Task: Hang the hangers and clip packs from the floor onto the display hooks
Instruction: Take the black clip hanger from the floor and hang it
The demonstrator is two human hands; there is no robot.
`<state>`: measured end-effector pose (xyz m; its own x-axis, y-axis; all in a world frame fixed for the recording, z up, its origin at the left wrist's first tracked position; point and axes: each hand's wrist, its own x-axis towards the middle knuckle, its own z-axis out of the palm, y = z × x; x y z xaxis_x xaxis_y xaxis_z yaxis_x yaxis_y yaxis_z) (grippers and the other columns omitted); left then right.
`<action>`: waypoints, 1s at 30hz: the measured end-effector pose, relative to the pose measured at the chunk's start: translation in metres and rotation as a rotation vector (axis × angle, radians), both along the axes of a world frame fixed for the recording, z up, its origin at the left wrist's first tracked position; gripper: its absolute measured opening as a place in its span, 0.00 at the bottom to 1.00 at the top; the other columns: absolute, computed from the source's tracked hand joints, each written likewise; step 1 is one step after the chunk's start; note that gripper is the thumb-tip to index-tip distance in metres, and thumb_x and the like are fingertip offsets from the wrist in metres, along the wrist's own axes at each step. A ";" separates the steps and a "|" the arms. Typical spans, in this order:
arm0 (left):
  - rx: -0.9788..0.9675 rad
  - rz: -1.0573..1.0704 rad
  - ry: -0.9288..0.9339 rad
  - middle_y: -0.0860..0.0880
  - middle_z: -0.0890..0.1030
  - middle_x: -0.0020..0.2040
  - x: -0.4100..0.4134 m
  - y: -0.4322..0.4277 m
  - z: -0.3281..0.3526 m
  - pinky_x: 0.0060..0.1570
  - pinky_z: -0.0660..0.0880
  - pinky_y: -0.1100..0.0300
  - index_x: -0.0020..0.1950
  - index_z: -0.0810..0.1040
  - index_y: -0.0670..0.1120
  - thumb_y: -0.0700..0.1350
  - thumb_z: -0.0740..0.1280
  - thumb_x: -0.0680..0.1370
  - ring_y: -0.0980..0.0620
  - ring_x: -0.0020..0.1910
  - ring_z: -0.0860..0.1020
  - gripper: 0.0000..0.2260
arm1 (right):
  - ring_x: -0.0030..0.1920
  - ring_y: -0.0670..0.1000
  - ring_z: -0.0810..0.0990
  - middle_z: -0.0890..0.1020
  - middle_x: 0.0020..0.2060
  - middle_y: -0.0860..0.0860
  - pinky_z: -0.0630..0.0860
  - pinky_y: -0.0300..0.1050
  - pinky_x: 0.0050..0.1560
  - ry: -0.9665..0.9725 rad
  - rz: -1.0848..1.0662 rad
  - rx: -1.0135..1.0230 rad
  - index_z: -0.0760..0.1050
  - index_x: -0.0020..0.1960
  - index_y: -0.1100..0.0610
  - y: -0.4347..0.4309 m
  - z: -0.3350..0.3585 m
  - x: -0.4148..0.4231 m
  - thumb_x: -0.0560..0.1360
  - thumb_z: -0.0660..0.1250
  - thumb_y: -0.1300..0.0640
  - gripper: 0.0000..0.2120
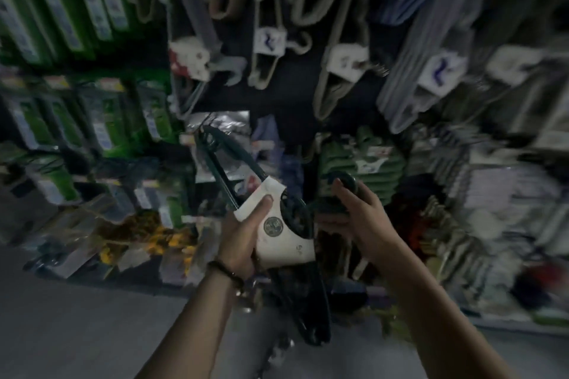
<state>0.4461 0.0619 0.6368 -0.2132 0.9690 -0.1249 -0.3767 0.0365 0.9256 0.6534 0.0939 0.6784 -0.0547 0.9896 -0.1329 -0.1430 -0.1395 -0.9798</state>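
Your left hand [243, 240], a beaded band on its wrist, is closed with the thumb pressed on top, while your right hand [357, 212] reaches forward beside it, fingers [340, 191] curled, both bare forearms stretched out ahead of you.

Motion blur smears the green packets [70, 9] at upper left, so their print is unreadable. The pale hanger bundles [431, 68] across the top run out past the upper edge, their display hooks unseen. The left hand [243, 240] covers part of the white card sleeve [283, 224]; its round seal is too small to read
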 end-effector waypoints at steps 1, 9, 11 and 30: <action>0.026 -0.022 0.019 0.39 0.88 0.55 0.029 0.010 0.016 0.46 0.85 0.47 0.60 0.86 0.44 0.47 0.74 0.77 0.38 0.53 0.87 0.13 | 0.50 0.69 0.87 0.88 0.51 0.58 0.82 0.71 0.55 -0.021 0.008 0.037 0.77 0.64 0.53 0.005 0.012 0.034 0.83 0.68 0.50 0.12; 0.208 -0.161 0.218 0.42 0.89 0.52 0.236 0.105 0.120 0.53 0.84 0.39 0.60 0.85 0.43 0.47 0.80 0.73 0.40 0.51 0.87 0.17 | 0.58 0.53 0.79 0.80 0.58 0.50 0.78 0.50 0.54 -1.075 -0.441 0.774 0.74 0.65 0.50 0.055 0.144 0.242 0.76 0.70 0.40 0.23; 0.292 -0.218 0.277 0.43 0.88 0.52 0.277 0.125 0.143 0.54 0.83 0.41 0.60 0.85 0.45 0.51 0.80 0.71 0.40 0.53 0.87 0.21 | 0.57 0.54 0.81 0.81 0.59 0.50 0.80 0.53 0.55 -1.127 -0.339 0.769 0.72 0.68 0.49 0.072 0.184 0.257 0.78 0.68 0.39 0.23; 1.058 -0.325 0.542 0.56 0.76 0.70 0.462 0.354 0.347 0.65 0.76 0.56 0.76 0.67 0.58 0.54 0.72 0.79 0.56 0.68 0.77 0.27 | 0.37 0.57 0.85 0.83 0.41 0.55 0.85 0.58 0.37 -1.416 -0.720 0.846 0.70 0.56 0.56 0.273 0.405 0.402 0.83 0.65 0.48 0.11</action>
<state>0.9076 0.4157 0.9841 0.2773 0.5570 0.7829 -0.0481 -0.8058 0.5903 1.0556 0.3666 1.0839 0.0666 0.5826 0.8100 0.9794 0.1169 -0.1646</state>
